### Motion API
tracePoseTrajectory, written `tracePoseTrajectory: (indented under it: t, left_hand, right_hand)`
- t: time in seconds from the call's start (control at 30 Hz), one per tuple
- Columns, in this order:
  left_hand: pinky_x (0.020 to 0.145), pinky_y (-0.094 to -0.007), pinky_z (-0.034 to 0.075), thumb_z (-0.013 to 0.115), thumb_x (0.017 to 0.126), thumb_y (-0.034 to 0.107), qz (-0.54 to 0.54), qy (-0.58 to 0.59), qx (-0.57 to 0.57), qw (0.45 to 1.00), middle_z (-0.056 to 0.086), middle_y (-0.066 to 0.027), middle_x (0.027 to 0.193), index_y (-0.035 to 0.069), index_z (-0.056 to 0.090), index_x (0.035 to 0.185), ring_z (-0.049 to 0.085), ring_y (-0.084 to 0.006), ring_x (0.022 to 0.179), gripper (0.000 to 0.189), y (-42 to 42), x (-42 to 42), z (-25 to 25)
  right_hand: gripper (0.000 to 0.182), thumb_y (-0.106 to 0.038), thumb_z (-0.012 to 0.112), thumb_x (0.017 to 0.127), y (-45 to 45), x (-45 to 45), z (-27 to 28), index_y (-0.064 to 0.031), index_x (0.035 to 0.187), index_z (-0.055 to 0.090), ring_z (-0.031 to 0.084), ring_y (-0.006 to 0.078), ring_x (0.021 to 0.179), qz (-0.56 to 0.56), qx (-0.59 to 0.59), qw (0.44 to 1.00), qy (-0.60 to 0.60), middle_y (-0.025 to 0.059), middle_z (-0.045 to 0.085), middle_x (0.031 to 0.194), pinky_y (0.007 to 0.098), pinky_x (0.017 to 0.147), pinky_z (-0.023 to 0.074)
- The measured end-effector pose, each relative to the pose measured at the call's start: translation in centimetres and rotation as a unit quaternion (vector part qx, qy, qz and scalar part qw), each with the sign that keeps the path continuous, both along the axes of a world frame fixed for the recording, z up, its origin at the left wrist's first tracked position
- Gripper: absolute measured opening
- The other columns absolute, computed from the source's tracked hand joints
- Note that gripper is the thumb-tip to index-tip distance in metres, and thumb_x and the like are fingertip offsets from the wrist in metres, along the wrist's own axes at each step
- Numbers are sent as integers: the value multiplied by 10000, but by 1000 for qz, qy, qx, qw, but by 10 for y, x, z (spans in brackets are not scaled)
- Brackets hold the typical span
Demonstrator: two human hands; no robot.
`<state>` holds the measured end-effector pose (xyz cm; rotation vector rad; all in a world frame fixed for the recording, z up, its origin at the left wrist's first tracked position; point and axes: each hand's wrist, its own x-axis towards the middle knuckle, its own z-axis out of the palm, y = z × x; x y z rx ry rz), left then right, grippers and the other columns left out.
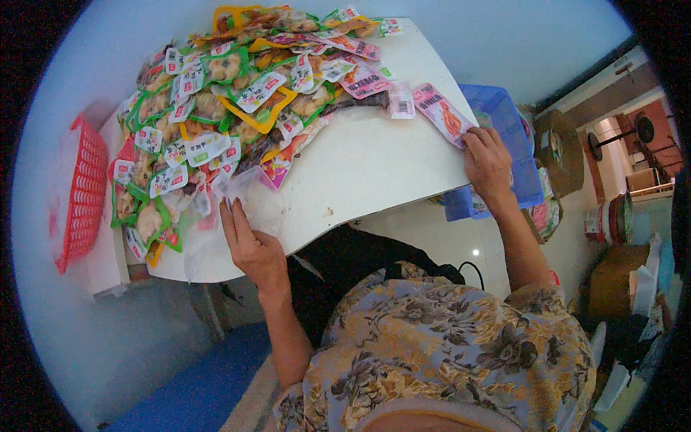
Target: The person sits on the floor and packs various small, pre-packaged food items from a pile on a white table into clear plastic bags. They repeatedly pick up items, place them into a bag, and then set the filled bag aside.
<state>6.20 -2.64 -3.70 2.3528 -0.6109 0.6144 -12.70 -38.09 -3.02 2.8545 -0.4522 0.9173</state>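
Note:
A large heap of sealed snack packets (210,102) covers the back left of the white table (372,156). My left hand (253,248) lies at the heap's near edge, its fingertips on a clear plastic bag (256,197); whether it grips the bag is unclear. At the table's right edge my right hand (487,159) has its fingers on the lower end of a pink snack packet (440,113). A small pale packet with a barcode (401,101) lies just left of that one, beside more pink packets (364,78).
A red plastic basket (86,189) stands at the far left. Below the table's right edge is a blue plastic crate (491,102) with packets inside. Cardboard boxes (564,154) and more packets stand on the floor beyond it. A blue surface (200,383) lies at the lower left.

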Motion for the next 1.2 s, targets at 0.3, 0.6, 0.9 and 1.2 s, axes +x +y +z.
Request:
tracePoseTrajectory:
  t: [0.3, 0.6, 0.9, 1.2]
  left_hand:
    - [1006, -444, 428, 405, 738, -177, 1, -1, 5, 1000, 472, -268, 1378, -53, 526, 1286, 486, -444, 1240, 575, 1, 3, -4]
    - [1071, -452, 385, 427, 728, -115, 2, 21, -18, 1000, 514, -257, 1353, -12, 543, 1296, 482, -417, 1268, 589, 0, 2, -4]
    - [942, -412, 472, 403, 746, -159, 1, 6, -16, 1000, 512, -236, 1367, -22, 560, 1281, 527, -411, 1221, 574, 1, 2, -1]
    - [935, -409, 478, 401, 737, -153, 2, -6, -25, 1000, 528, -234, 1354, -27, 576, 1263, 536, -409, 1215, 569, -1, 5, -4]
  right_hand:
    - [168, 5, 605, 770, -41, 82, 8, -10, 932, 648, 606, 309, 1003, 12, 12, 999, 35, 130, 655, 1045, 395, 808, 525]
    - [275, -79, 606, 795, -26, 161, 50, -26, 1058, 671, 620, 351, 1006, 43, 140, 989, -22, 174, 656, 1104, 420, 840, 517]
    - [212, -179, 656, 768, -47, 248, 20, -13, 899, 671, 675, 368, 830, 19, 75, 993, 93, 202, 679, 852, 453, 716, 558]
    - [79, -141, 633, 829, -46, 209, 44, -64, 828, 649, 651, 315, 731, 28, -5, 989, -145, 107, 666, 840, 421, 632, 523]
